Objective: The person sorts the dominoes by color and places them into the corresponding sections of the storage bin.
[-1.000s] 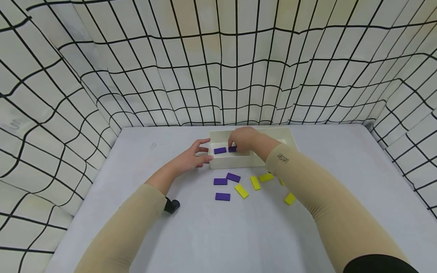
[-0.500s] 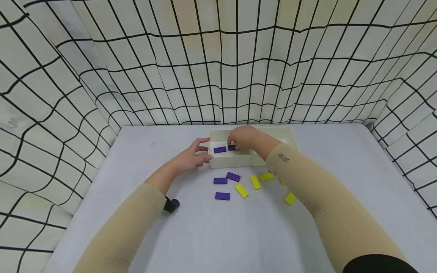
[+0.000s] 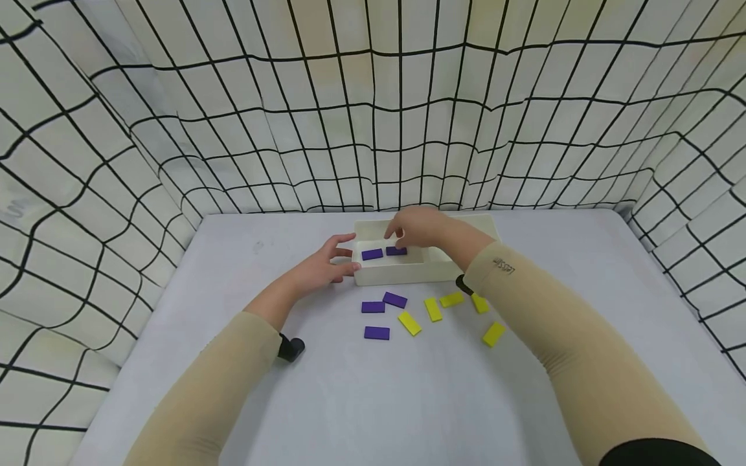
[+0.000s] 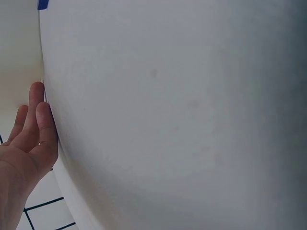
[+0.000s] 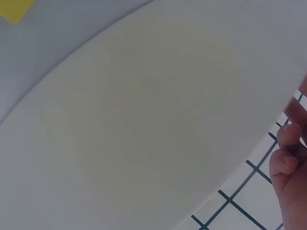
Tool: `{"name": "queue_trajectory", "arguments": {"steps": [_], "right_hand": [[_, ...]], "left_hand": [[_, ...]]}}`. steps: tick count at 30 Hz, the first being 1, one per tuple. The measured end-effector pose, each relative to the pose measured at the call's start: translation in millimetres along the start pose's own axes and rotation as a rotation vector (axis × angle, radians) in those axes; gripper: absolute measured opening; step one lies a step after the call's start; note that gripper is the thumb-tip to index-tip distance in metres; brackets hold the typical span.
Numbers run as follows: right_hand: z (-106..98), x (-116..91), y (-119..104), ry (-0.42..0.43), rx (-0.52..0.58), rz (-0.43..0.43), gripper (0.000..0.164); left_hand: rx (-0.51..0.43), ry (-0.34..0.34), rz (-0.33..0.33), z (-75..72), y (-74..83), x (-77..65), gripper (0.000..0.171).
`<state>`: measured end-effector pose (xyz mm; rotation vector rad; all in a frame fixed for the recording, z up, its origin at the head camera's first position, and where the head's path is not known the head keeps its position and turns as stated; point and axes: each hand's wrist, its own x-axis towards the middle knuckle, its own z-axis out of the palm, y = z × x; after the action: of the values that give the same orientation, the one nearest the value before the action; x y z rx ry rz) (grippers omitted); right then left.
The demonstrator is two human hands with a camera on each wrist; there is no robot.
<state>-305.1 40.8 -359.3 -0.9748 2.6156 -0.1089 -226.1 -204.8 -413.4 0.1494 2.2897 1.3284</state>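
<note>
A white divided box (image 3: 390, 276) stands at the back of the table. In its left compartment lie two purple blocks, the left one (image 3: 372, 254) slightly tilted and the right one (image 3: 397, 251) just under my right hand (image 3: 422, 228). The thumb and index finger of that hand are parted above the right block. With extended fingers, my left hand (image 3: 317, 268) touches the box's left end; the left wrist view shows its fingers (image 4: 46, 122) along the wall. The right wrist view has only the right hand's curled fingers (image 5: 288, 163) at its edge.
In front of the box lie three purple blocks (image 3: 377, 333) on the left and several yellow blocks (image 3: 410, 323) toward the right, some near the right sleeve (image 3: 524, 304). Black-gridded white walls (image 3: 384, 129) enclose the white table (image 3: 373, 401) at the back and sides.
My right hand has let go of the right purple block and risen slightly, its fingers now parted. The block lies in the box beside the other. The left hand has stayed at the box's end.
</note>
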Motion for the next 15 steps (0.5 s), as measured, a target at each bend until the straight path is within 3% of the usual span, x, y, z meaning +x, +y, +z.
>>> {"name": "queue_trajectory", "arguments": {"steps": [7,15], "right_hand": [[-7,-21,2,0.068,0.086,-0.013,0.034],[0,-48,12,0.122,0.144,-0.024,0.035]], "left_hand": [[0.019,0.001,-0.007,-1.3,0.1,1.9,0.081],[0.009,0.012,-0.001,0.6,1.0,0.7,0.082]]}}
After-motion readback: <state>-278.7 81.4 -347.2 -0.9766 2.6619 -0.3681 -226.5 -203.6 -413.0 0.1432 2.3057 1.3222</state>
